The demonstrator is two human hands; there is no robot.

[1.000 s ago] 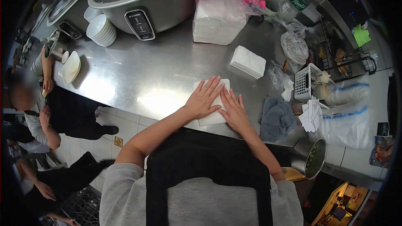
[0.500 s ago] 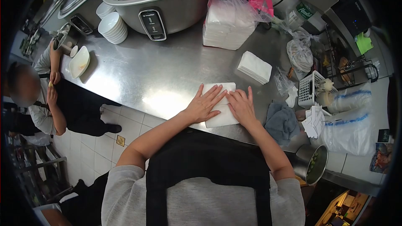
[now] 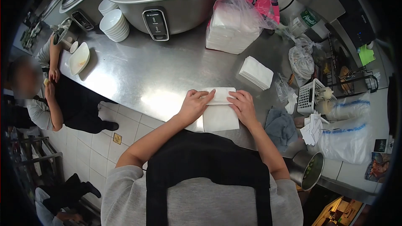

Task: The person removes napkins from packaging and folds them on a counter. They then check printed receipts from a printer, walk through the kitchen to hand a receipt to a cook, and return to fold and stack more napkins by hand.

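Note:
A white paper napkin (image 3: pixel 221 118) lies on the steel counter close to my body, its upper part folded over in a flap. My left hand (image 3: pixel 196 105) is at the flap's left side, fingers bent and gripping the paper there. On the right side, my right hand (image 3: pixel 243 105) has curled fingers on the flap's edge. Beyond my right hand sits a small stack of folded napkins (image 3: pixel 256 72). Farther back is a tall pile of napkins (image 3: pixel 232 29) in a clear plastic bag.
A large rice cooker (image 3: pixel 180 12) stands at the back, beside stacked white bowls (image 3: pixel 114 26). An oval dish (image 3: pixel 79 58) is at the left, near another person (image 3: pixel 46 100). To the right are a grey cloth (image 3: pixel 281 129), a white basket (image 3: pixel 310 96) and a metal pot (image 3: pixel 309 169).
Both hands have moved apart to the napkin's sides, and their flat fingers are now bent around the flap. The view has shifted slightly.

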